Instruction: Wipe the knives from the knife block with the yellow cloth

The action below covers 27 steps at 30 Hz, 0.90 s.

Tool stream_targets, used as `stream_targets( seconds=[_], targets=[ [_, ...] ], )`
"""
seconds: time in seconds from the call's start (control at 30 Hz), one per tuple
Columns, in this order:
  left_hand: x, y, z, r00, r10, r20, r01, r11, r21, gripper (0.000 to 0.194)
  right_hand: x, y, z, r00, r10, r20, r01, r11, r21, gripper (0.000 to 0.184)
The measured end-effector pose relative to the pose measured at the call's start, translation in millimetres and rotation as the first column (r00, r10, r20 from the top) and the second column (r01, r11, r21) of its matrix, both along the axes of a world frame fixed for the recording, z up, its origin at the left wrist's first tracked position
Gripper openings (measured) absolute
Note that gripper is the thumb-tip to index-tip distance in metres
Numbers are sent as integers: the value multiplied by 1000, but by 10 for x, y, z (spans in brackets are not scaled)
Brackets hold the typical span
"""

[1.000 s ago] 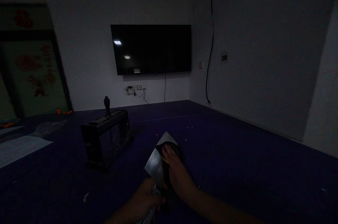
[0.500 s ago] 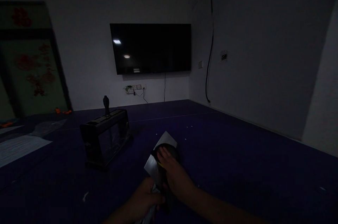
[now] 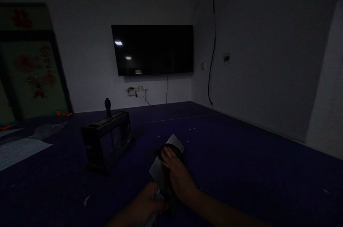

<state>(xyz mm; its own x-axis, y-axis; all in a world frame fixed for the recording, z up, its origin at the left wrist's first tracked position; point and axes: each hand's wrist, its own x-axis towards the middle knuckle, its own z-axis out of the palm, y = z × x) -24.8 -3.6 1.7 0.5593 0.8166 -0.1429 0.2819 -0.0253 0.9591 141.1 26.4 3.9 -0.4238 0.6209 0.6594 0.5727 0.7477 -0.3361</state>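
Dim light hides much detail around both hands. My left hand (image 3: 146, 200) is closed around a pale, crinkled strip (image 3: 158, 195) at the bottom centre. Whether it also grips the dark handle-like part beside its thumb cannot be made out. My right hand (image 3: 178, 171) lies with fingers stretched flat over a dark round, paddle-like thing (image 3: 179, 152) with a yellowish edge. A silvery flat sheet (image 3: 155, 170) lies with this round thing, its corners showing at the upper right and lower left.
A black box-shaped frame (image 3: 96, 148) with a knobbed handle stands on the dark blue surface (image 3: 227, 162) at left. Behind it are white paper (image 3: 23, 152) and clear plastic (image 3: 48, 130). Small white scraps (image 3: 86, 200) lie about. A television (image 3: 152, 50) hangs on the wall.
Both hands, with the round thing and the silvery sheet, have shifted slightly to the right. My right hand's fingers stay flat on the round thing.
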Motion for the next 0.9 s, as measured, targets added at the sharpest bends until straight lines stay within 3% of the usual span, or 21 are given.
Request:
stream_targets(
  seconds=[0.27,0.37,0.73,0.9],
  targets=[
    [41,42,-40,991,134,-16,-135,986,-96,48,30,156,-186,977,-91,-193,89,996,-16,77],
    [39,46,-56,989,146,16,-144,987,-65,46,33,174,-232,973,-113,-202,110,994,-24,77],
    [48,-23,12,991,126,48,-125,992,-37,44,28,153,-210,975,-206,-86,204,978,-31,77],
    [31,-9,-19,995,95,22,-94,993,-64,41,18,97,-120,992,-126,10,126,992,19,76]
  ],
)
